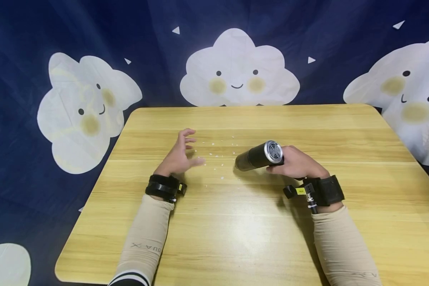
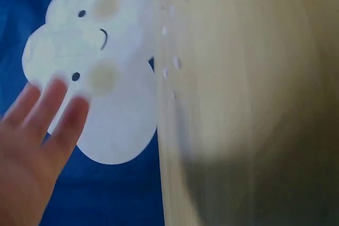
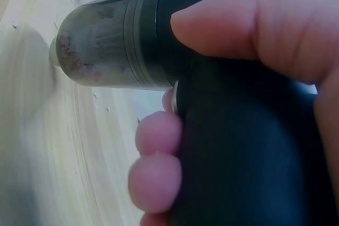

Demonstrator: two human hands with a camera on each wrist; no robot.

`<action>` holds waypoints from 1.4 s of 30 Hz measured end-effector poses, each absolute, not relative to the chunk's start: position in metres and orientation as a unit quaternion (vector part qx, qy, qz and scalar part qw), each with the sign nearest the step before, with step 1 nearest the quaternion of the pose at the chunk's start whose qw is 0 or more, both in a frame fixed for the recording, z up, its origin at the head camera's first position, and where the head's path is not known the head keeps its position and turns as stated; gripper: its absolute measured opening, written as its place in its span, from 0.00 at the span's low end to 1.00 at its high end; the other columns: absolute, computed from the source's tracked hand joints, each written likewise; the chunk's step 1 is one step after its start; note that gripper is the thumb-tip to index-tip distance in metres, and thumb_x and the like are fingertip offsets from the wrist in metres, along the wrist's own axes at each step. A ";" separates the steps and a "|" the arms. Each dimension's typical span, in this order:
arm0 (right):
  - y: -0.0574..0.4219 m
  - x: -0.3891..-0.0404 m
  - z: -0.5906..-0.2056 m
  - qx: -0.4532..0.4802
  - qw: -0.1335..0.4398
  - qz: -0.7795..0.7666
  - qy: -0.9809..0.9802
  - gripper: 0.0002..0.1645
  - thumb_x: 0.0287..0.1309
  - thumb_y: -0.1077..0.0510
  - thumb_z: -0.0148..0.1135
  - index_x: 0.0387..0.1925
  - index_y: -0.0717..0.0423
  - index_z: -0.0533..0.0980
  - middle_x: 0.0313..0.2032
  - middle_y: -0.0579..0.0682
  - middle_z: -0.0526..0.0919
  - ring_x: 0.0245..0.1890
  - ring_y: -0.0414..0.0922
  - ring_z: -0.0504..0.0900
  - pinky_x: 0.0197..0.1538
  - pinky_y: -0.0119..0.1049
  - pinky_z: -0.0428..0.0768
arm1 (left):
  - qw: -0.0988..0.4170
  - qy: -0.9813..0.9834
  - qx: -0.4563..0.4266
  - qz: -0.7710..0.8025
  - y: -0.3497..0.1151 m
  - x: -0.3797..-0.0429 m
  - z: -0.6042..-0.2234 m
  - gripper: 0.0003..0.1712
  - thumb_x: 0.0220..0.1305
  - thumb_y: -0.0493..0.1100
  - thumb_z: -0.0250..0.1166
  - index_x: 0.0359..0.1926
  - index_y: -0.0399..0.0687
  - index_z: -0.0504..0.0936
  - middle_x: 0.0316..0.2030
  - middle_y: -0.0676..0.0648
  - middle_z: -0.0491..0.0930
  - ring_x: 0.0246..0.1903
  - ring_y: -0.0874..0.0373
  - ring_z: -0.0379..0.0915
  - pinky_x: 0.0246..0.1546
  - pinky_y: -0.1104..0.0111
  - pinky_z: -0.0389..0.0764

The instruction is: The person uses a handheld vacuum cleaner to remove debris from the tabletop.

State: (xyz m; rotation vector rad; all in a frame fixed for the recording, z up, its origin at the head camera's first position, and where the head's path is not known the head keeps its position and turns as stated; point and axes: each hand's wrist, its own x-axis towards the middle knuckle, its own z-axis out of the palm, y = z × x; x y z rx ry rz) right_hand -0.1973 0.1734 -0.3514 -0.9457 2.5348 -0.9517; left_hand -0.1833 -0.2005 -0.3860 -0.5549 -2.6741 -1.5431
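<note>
My right hand grips the handle of a black handheld vacuum cleaner, its silver vented end tilted up towards me. Its nozzle points down and left, close to the tabletop; whether it touches cannot be told. In the right wrist view, debris shows inside the clear dust cup of the vacuum, and the fingers curl round the handle. Small white scraps lie scattered on the wood between the hands. My left hand hovers left of them with fingers spread, holding nothing; it is slightly blurred in the left wrist view.
The light wooden table has rounded corners. Behind it and along its sides hangs a dark blue curtain with smiling white clouds. Each wrist wears a black strap with a small camera.
</note>
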 end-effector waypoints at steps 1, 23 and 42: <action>0.173 -0.197 -0.352 -0.326 0.136 -0.329 0.876 0.21 0.48 0.60 0.71 0.46 0.57 0.78 0.31 0.51 0.84 0.22 0.43 0.76 0.29 0.41 0.78 | 0.037 -0.862 -0.152 -0.482 -0.200 -0.185 -0.386 0.46 0.55 0.47 0.70 0.65 0.46 0.51 0.65 0.36 0.56 0.61 0.38 0.59 0.59 0.44 0.67; 0.164 -0.195 -0.354 -0.332 0.139 -0.329 0.873 0.22 0.47 0.59 0.71 0.46 0.57 0.77 0.34 0.50 0.85 0.24 0.43 0.78 0.31 0.41 0.79 | 0.078 -0.458 0.235 -0.854 -0.219 -0.195 -0.385 0.07 0.67 0.41 0.60 0.34 0.46 0.71 0.32 0.49 0.70 0.28 0.60 0.66 0.23 0.73 0.69; 0.162 -0.195 -0.354 -0.334 0.143 -0.329 0.872 0.23 0.46 0.59 0.71 0.47 0.57 0.77 0.33 0.51 0.84 0.23 0.42 0.77 0.30 0.41 0.78 | 0.002 -0.212 0.313 -0.926 -0.233 -0.201 -0.399 0.11 0.66 0.44 0.60 0.32 0.50 0.66 0.25 0.52 0.67 0.24 0.59 0.61 0.22 0.71 0.61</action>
